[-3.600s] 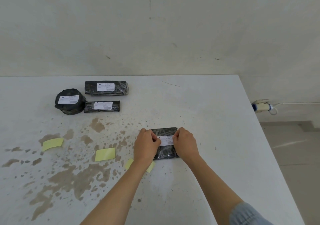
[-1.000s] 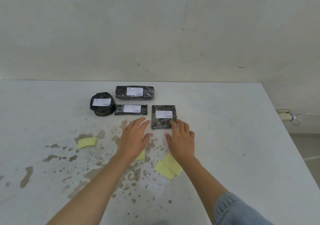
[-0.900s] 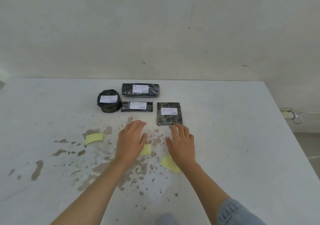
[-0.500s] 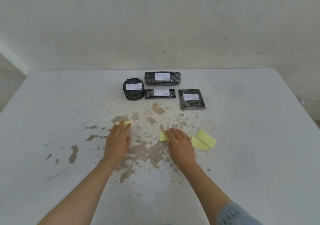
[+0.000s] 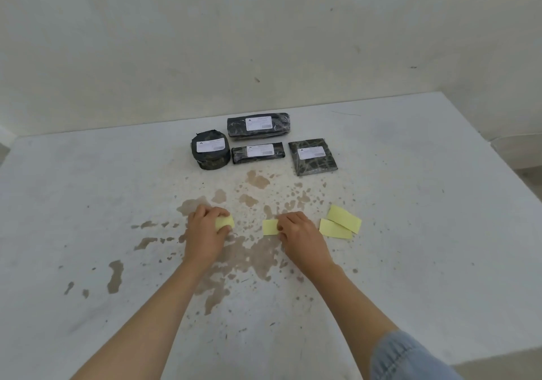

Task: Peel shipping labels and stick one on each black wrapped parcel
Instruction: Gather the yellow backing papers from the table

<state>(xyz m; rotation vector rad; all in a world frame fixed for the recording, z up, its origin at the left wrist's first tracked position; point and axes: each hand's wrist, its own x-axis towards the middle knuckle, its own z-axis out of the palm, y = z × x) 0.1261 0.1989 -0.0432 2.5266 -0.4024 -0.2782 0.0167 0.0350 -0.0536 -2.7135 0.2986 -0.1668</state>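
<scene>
Several black wrapped parcels sit in a group at the back of the white table, each with a white label: a round parcel, a long parcel, a thin parcel and a flat square parcel. Nearer to me, my left hand curls its fingers round a yellow backing strip. My right hand pinches the right end of another yellow strip lying on the table. Both hands are well in front of the parcels.
Two more yellow backing strips overlap on the table just right of my right hand. Brown stains spread over the table's middle. A plain wall rises behind the table. The table's right edge runs down the right side.
My hands left the square parcel at the back and drew toward me. Each went from flat on the table to closing its fingers on a yellow strip.
</scene>
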